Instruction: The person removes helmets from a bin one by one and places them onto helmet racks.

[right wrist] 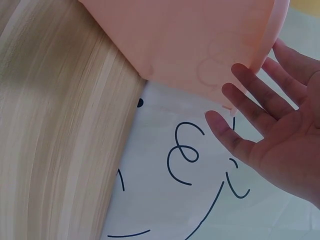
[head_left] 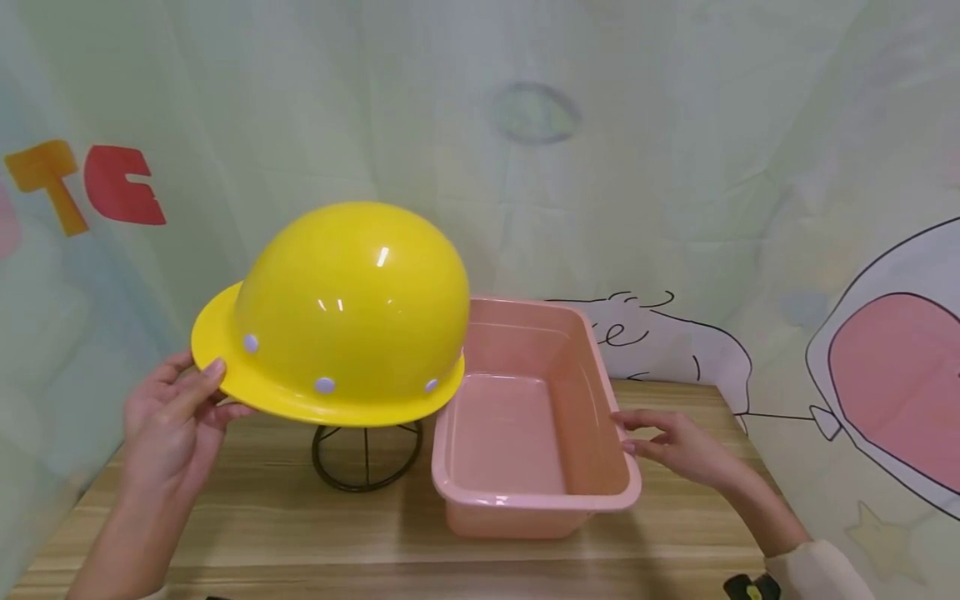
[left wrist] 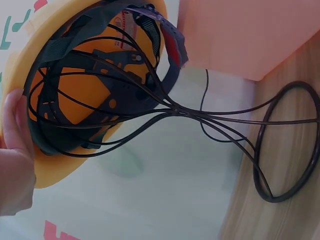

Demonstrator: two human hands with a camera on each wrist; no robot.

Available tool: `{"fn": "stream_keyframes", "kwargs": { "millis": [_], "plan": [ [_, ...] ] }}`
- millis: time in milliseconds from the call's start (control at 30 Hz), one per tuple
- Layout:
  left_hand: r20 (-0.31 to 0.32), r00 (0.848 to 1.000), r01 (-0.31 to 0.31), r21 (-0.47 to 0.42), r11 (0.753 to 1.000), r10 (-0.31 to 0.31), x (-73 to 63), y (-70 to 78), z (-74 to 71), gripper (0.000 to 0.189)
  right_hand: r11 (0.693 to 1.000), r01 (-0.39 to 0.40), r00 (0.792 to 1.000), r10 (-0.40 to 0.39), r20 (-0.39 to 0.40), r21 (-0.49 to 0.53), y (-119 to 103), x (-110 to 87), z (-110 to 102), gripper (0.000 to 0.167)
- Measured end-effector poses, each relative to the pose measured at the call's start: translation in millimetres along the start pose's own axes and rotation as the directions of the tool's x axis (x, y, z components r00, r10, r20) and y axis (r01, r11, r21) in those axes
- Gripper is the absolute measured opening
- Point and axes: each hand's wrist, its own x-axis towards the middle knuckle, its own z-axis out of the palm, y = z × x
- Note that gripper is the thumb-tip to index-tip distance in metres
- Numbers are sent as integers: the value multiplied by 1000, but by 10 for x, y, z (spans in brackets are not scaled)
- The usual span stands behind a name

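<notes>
A glossy yellow hard hat (head_left: 360, 308) is over a black wire stand (head_left: 367, 458), whose upper wires reach inside the shell in the left wrist view. Whether it rests on those wires, I cannot tell. At the brim on the left, my left hand (head_left: 171, 417) grips the edge between thumb and fingers. Dark straps (left wrist: 75, 45) line the hat's inside. To the right of the stand is a pink plastic basin (head_left: 536, 502). My right hand (head_left: 678, 446) pinches its right rim with thumb and forefinger, the other fingers spread loosely in the right wrist view.
Both basin and stand are on a wood-grain table (head_left: 315, 550). Behind it and at both sides hangs a pale printed curtain (head_left: 637, 167) with letters and cartoon drawings. The hat's right side overlaps the basin's left rim in the head view.
</notes>
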Motion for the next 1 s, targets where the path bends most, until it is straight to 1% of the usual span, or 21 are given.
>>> {"fn": "stream_keyframes", "kwargs": {
  "millis": [200,367,433,500,567,633,700,767,900,1000],
  "plan": [
    [16,999,30,0,1000,-30,0,-3,-51,23,1000,-17,1000,17,3,-15,-3,5,-3,42],
    [32,997,77,-3,997,-77,16,7,-86,25,1000,-17,1000,17,5,-6,-2,6,-5,42],
    [24,995,94,5,996,-94,18,13,-96,27,1000,-16,1000,16,4,-9,-3,4,-4,42],
    [19,994,109,11,994,-109,21,19,-100,34,1000,-15,1000,15,3,-14,-4,2,-2,42],
    [16,993,118,12,993,-118,26,23,-98,44,1000,-13,1000,13,2,-15,-4,2,-1,42],
    [27,993,119,22,993,-119,29,25,-96,52,1000,-12,1000,12,1,-18,-1,1,-1,42],
    [39,991,123,44,991,-125,31,30,-101,53,1000,-9,1000,9,1,-15,1,0,0,42],
    [34,989,138,78,987,-141,25,38,-110,50,1000,-9,1000,9,2,-13,4,0,1,42],
    [-11,983,183,182,966,-184,15,67,-120,42,1000,-10,1000,10,5,-8,10,2,1,42],
    [-30,981,192,250,949,-190,13,82,-109,43,1000,-7,1000,7,4,-5,13,2,1,42]
  ]
}}
